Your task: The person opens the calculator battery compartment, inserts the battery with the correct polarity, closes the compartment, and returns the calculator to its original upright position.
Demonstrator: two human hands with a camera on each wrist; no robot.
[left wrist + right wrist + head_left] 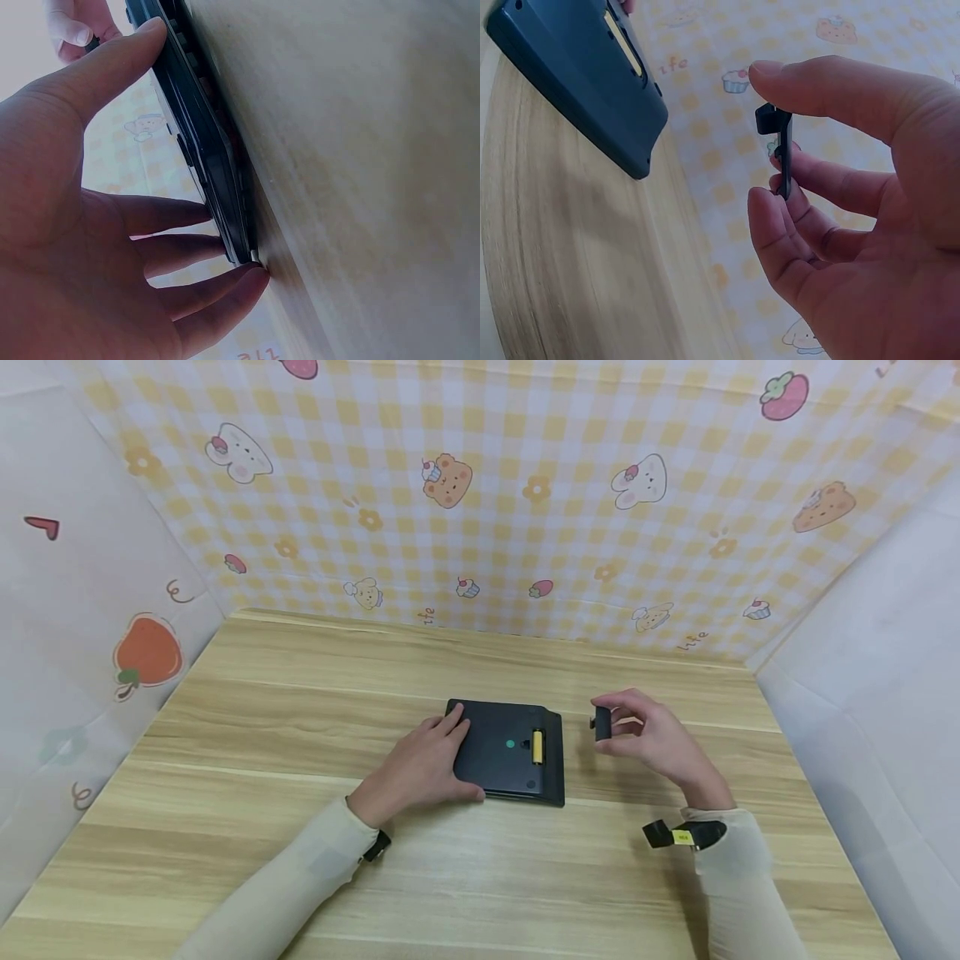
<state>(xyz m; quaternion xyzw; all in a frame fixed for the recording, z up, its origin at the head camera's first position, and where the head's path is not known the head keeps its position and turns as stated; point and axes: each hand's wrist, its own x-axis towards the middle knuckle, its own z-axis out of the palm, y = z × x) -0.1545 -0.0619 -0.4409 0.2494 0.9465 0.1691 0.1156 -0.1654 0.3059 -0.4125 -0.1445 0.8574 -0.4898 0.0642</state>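
A black calculator [491,747] lies face down on the table, with part of its keys showing along the underside in the left wrist view. In its back, the battery slot is uncovered and a yellow battery [537,747] sits inside. My left hand [423,768] grips the calculator's left end, thumb at the near edge and fingers spread towards the far corner. To the right of it, my right hand [648,735] pinches a small black battery cover [603,723] between thumb and fingers, above the table. A clip tab [767,118] sticks out from the cover.
The wooden table [300,693] runs back to a yellow checked cloth [495,535] with cartoon prints. White cloth walls [67,593] stand at the left and right sides. Each wrist wears a black camera strap [705,835].
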